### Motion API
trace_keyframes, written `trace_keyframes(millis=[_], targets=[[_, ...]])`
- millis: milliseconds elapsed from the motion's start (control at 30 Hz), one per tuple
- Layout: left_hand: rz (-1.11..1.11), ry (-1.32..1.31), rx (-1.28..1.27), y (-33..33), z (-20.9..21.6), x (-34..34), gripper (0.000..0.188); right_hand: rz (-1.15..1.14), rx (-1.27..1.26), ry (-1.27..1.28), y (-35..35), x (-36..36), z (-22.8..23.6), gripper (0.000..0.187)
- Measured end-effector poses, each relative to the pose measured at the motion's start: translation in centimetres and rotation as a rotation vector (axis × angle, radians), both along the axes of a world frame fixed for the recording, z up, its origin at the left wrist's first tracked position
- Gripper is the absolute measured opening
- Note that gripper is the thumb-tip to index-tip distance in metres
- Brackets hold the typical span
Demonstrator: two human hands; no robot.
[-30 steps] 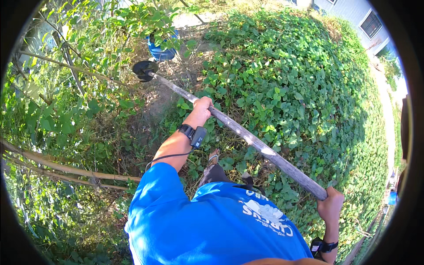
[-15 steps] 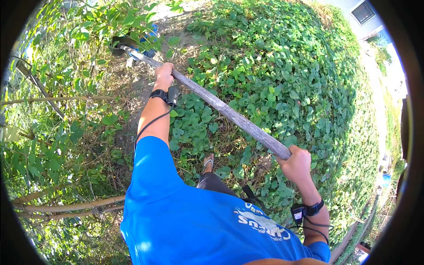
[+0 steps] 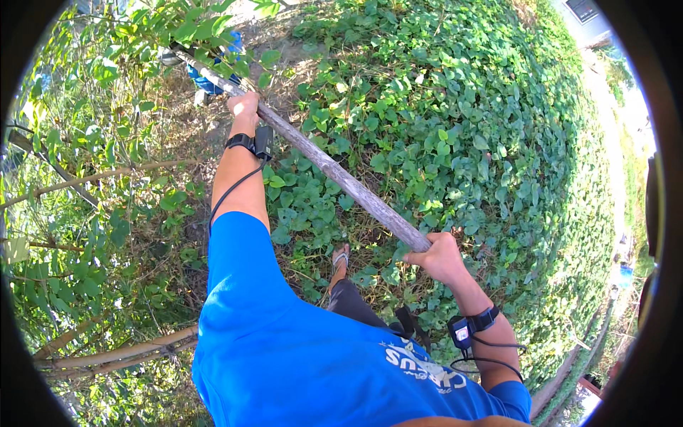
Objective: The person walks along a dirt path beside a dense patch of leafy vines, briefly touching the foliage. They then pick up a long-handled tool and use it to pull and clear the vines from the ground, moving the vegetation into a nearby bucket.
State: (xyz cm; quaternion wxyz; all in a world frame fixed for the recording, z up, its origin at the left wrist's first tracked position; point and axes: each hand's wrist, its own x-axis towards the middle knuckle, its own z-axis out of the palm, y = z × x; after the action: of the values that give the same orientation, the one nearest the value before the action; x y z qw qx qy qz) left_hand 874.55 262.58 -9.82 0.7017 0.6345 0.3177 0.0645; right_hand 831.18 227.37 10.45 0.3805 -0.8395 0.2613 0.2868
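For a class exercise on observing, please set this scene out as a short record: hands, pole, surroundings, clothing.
Left hand: closed around the pole, nearer its far end
Right hand: gripping the pole's near end
Pole: grey, slanting up leftward, far end partly behind leaves
Behind pole: blue object, partly hidden
Ground at right: dense green vines
Clothing: blue shirt, sandal

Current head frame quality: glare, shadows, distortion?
Head view: right edge washed out nearly white; head view: leafy green ground cover shaded mid-frame, sunlit farther right; head view: corners black outside the fisheye circle; head view: weathered grey wooden pole fairly sharp mid-length.
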Motion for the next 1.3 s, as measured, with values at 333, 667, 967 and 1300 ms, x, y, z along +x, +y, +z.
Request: trace_keyframes(millis=[333,667,967,1300], targets=[[-0.056,-0.068,-0.094,0.4,-3.6,-5.7,0.029,0.225,-0.356,-0.252,-0.5,-4.7,-2.9,0.031],[-0.138,-0.017,-0.764,-12.8,-2.2,-26.2,0.011,0.449,-1.132,-0.817,-13.9,-19.7,8.4,0.023],[-0.312,0.033,-1.226,-25.1,9.2,-57.7,0.011,0.523,-1.363,-0.889,-33.7,-35.7,25.7,0.018],[-0.013,0.232,-1.228,-28.4,18.0,-87.9,0.01,0.723,-1.318,-1.012,-46.3,-44.1,31.6,0.015]])
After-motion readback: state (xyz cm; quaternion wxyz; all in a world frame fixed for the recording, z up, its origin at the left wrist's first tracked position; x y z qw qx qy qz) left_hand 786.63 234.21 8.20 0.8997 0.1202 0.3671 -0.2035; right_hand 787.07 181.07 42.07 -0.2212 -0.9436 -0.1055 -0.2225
